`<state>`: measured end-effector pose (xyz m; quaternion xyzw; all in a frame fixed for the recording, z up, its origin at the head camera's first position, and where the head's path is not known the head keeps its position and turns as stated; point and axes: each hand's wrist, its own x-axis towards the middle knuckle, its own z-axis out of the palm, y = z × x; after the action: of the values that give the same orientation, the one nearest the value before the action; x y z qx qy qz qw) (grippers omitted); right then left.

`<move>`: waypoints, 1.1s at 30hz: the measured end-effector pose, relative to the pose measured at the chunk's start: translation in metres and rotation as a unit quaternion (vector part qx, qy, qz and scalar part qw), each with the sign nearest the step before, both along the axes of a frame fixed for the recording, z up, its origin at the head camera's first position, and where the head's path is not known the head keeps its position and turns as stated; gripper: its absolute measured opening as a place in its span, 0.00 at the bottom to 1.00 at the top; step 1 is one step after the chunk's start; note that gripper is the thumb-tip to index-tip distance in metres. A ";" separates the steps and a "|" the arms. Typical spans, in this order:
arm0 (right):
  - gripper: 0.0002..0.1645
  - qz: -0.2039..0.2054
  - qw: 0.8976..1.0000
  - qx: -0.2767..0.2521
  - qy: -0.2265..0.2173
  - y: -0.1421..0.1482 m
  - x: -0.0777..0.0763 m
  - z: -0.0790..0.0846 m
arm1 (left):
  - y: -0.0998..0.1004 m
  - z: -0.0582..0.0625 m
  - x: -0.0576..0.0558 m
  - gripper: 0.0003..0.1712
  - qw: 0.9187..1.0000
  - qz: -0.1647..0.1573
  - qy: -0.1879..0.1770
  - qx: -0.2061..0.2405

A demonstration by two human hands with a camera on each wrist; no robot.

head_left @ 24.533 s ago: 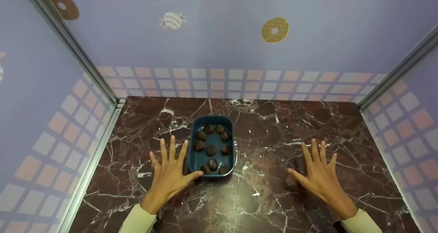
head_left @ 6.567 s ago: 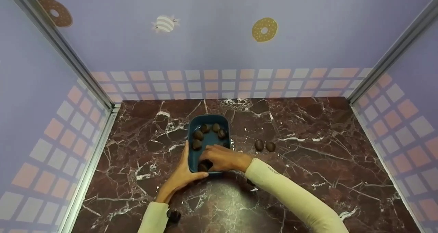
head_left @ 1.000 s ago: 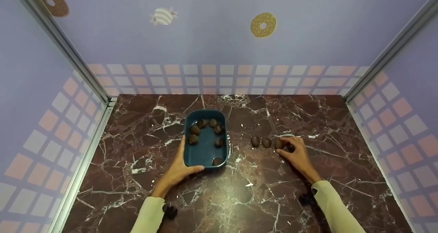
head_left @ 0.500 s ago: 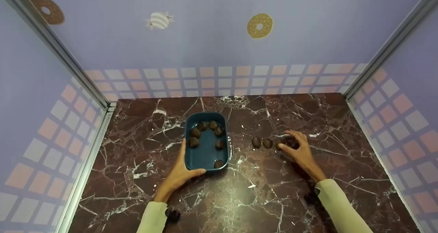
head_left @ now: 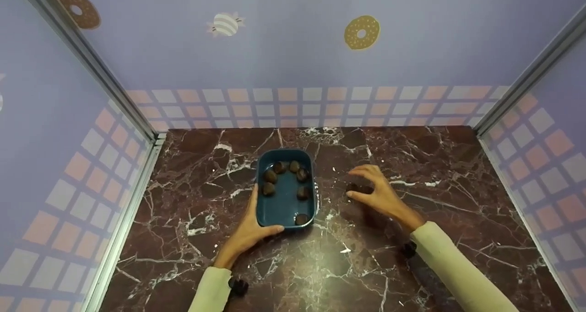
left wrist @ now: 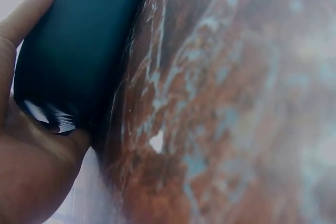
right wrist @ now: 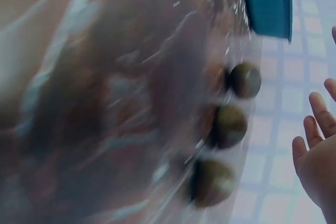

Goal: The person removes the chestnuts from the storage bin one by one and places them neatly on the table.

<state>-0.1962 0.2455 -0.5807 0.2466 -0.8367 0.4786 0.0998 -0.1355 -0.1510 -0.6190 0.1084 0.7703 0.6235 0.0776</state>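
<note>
My left hand holds a blue-green rectangular dish at its near left corner, thumb along the front rim and fingers against the left side. The left wrist view shows that hand around the end of the dish. Several round, brown, nut-like pieces lie inside, mostly along the walls. My right hand hovers over the table right of the dish, thumb and fingers apart, holding nothing. It partly covers a row of three such pieces, and all three brown pieces show in the right wrist view.
Dark red marbled stone forms the tabletop. A patterned back wall and side walls with metal corner rails enclose it. Small black devices sit at the wrists.
Since a second ago my right hand has let go of the third brown piece, leaving it in the row, and has moved left toward the dish. My left hand keeps its hold.
</note>
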 end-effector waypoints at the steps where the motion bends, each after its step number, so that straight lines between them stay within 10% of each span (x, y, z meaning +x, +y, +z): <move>1: 0.33 0.011 1.000 0.010 0.003 -0.006 -0.002 0.001 | 0.000 -0.001 0.000 0.79 1.000 -0.001 0.002 0.001; 16: 0.29 0.171 0.978 0.106 0.047 -0.072 -0.017 0.010 | 0.006 0.027 0.010 0.77 1.000 0.003 -0.007 0.011; 33: 0.28 0.147 0.966 0.204 0.053 -0.110 -0.032 0.009 | -0.002 0.032 0.005 0.75 0.999 -0.031 -0.016 0.007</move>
<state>-0.2283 0.1352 -0.5722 0.4068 -0.8648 0.2935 0.0203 -0.1300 -0.1530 -0.5868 0.1226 0.7609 0.6280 0.1081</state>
